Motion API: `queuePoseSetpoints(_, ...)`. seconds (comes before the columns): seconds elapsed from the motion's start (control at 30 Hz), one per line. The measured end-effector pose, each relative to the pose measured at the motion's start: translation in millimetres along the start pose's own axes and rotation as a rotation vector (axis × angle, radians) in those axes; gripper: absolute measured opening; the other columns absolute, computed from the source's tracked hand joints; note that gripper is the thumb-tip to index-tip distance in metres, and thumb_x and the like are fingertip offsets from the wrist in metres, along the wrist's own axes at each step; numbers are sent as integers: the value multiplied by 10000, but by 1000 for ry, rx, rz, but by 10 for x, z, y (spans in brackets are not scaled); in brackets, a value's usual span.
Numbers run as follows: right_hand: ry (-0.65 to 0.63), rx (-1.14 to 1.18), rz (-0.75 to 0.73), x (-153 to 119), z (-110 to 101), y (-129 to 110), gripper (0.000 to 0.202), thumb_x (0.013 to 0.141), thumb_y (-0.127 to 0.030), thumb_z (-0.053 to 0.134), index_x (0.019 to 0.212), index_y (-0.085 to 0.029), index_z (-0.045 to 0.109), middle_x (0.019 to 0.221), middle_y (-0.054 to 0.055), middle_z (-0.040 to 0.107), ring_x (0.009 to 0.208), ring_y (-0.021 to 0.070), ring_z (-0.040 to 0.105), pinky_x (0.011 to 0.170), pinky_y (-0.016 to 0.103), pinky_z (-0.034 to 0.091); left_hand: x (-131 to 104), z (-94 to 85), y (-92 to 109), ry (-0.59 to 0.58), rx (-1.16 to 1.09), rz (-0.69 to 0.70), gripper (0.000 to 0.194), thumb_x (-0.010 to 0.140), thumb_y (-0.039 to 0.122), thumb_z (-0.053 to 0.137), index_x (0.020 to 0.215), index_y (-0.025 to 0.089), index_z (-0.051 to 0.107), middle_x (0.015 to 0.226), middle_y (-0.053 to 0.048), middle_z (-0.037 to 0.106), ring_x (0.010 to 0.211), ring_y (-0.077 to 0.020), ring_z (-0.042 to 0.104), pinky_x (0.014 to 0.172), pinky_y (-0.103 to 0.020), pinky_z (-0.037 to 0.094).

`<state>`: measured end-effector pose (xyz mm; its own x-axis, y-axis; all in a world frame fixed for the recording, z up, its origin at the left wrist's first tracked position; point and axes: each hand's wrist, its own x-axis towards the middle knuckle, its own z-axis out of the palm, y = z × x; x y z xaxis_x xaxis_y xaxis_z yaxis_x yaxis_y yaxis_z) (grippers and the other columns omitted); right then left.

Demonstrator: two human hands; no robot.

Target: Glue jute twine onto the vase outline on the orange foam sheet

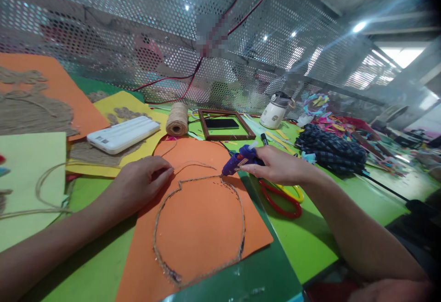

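Observation:
My right hand (272, 164) grips a purple glue gun (237, 160), its nozzle down at the upper right corner of a pot-like outline on an orange sheet (200, 228). Brown twine (156, 228) runs along that outline, and short dark pen dashes show near the nozzle. At the sheet's left side, my left hand (151, 180) is closed in a pinch on a loose length of twine (196, 162). A twine spool (177, 119) stands just beyond it. Below the right hand lie scissors with red and yellow handles (282, 201).
A white power bank (123, 134) rests on yellow paper at the left, near twine-covered orange sheets. Behind are a brown frame (227, 136) around a phone (222, 123), and a white bottle (274, 110). Dark checked cloth (329, 149) lies right. A perforated metal screen (165, 40) borders the table.

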<state>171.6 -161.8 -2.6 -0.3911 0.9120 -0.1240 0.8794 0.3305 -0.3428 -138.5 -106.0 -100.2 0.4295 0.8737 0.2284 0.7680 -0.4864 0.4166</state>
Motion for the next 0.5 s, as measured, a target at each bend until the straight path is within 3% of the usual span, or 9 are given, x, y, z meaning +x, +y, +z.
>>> queuePoseSetpoints(0.5,26,-10,-53,0,24,8,272,936,-332,527,1066,-185,715,789,30,659,649,148,508,595,262,327,-12,-30,29,-5,8,20,333,872,425,431,787,210,669,848,-67,732,787,-238,645,696,-327,443)
